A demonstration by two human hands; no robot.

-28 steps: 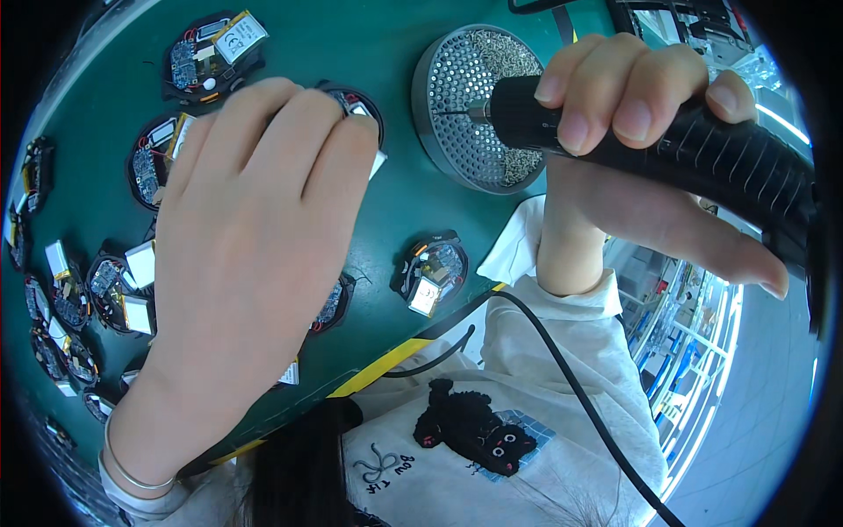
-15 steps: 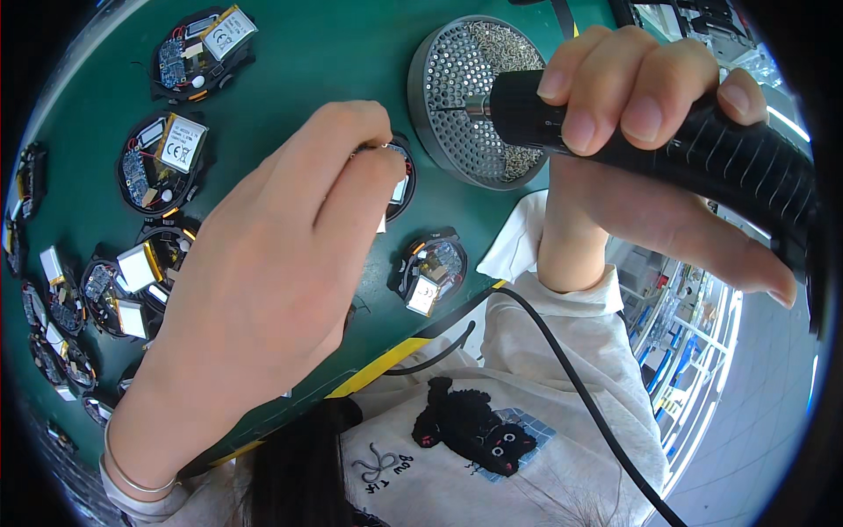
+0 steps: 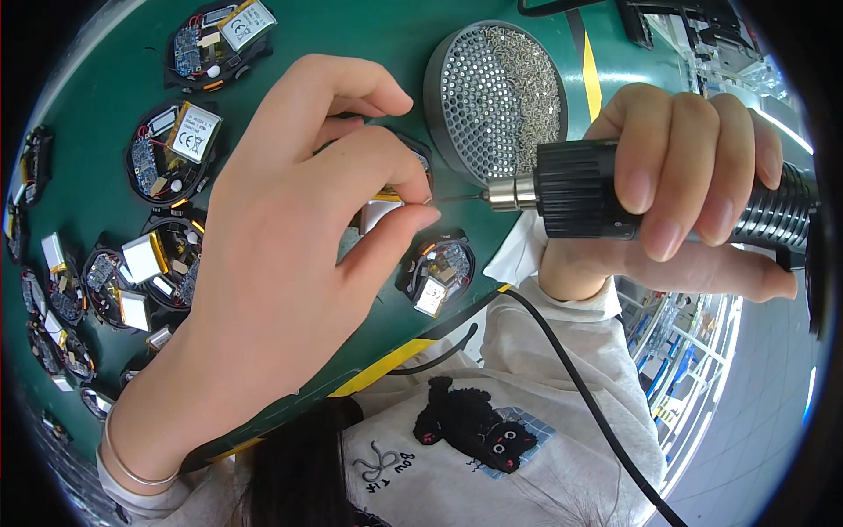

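My left hand [image 3: 290, 237] pinches a small round black device with a silver battery [image 3: 379, 211], mostly hidden under my fingers, on the green mat [image 3: 351, 35]. In my right hand [image 3: 694, 202] is a black electric screwdriver [image 3: 606, 189], gripped around its body. Its thin bit points left and its tip reaches my left fingertips at the device. A black cord [image 3: 580, 386] hangs from the tool across my light shirt.
A round grey mesh dish of tiny screws [image 3: 496, 92] sits just behind the screwdriver tip. Several open round devices with circuit boards and batteries lie on the mat, such as one [image 3: 436, 268] near the front edge and others [image 3: 171, 149] at left. Yellow tape [image 3: 386, 364] marks the mat's edge.
My left hand has closed from lying flat over a device to pinching it. My right hand has lowered the screwdriver, so its bit now meets my left fingertips.
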